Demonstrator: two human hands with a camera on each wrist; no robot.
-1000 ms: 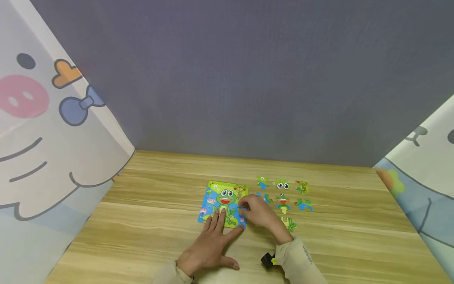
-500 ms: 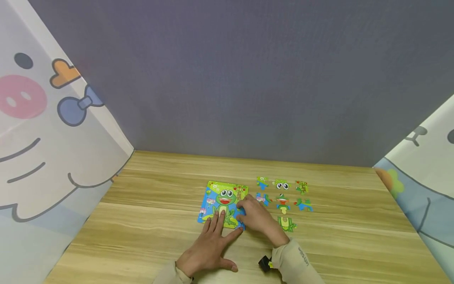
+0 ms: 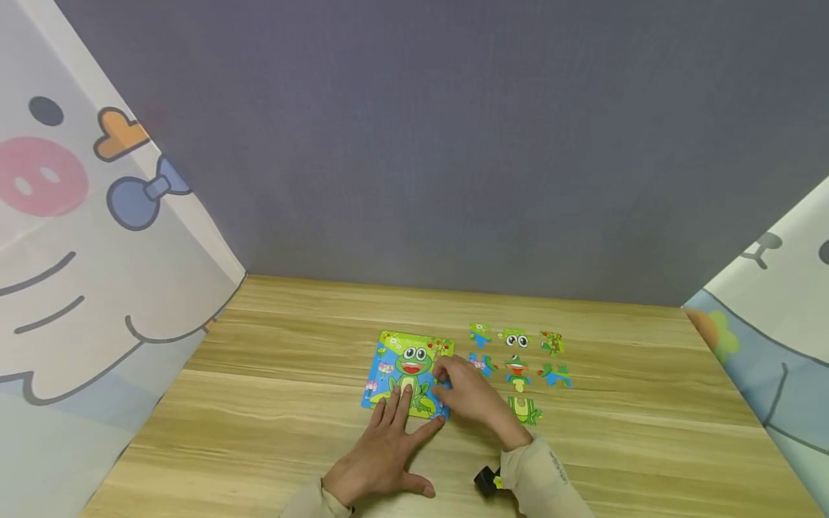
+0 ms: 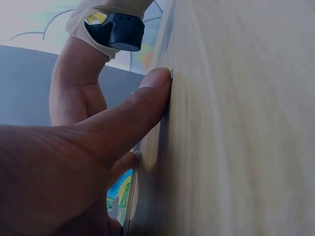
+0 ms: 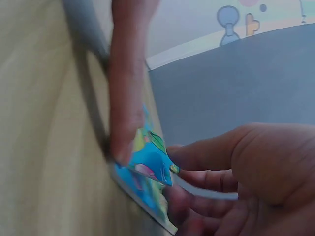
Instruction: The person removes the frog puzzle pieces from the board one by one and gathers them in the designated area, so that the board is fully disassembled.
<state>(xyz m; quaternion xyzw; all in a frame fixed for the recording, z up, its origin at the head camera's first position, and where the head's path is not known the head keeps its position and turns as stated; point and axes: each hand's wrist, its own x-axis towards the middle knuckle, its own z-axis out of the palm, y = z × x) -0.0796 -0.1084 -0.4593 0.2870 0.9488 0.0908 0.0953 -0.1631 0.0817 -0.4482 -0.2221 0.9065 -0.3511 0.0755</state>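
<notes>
A square frog jigsaw puzzle (image 3: 411, 352) in a blue-edged tray lies left of the loose pieces. My left hand (image 3: 382, 450) rests flat with fingers spread, its fingertips on the puzzle's lower part and its index fingertip at the lower right corner. At the right edge, my right hand (image 3: 469, 392) has thumb and fingers curled at a lotus-printed puzzle piece (image 5: 150, 162). The right wrist view shows that piece tilted above the tray edge (image 5: 140, 194), its corner between my right thumb and fingers. A left fingertip (image 5: 123, 147) touches its near side. My right hand covers part of the puzzle's right side.
Several loose pieces lie in rows to the right, among them an eyes piece (image 3: 516, 339), a mouth piece (image 3: 517, 368) and a belly piece (image 3: 523, 410). A black wrist camera (image 3: 486, 480) hangs at the right cuff. A grey panel (image 3: 453, 158) stands behind the wooden table (image 3: 272, 388).
My right hand has shifted slightly at the puzzle's right edge, its thumb drawn a little left, uncovering more of a loose lotus piece beside it. My left hand stays in place.
</notes>
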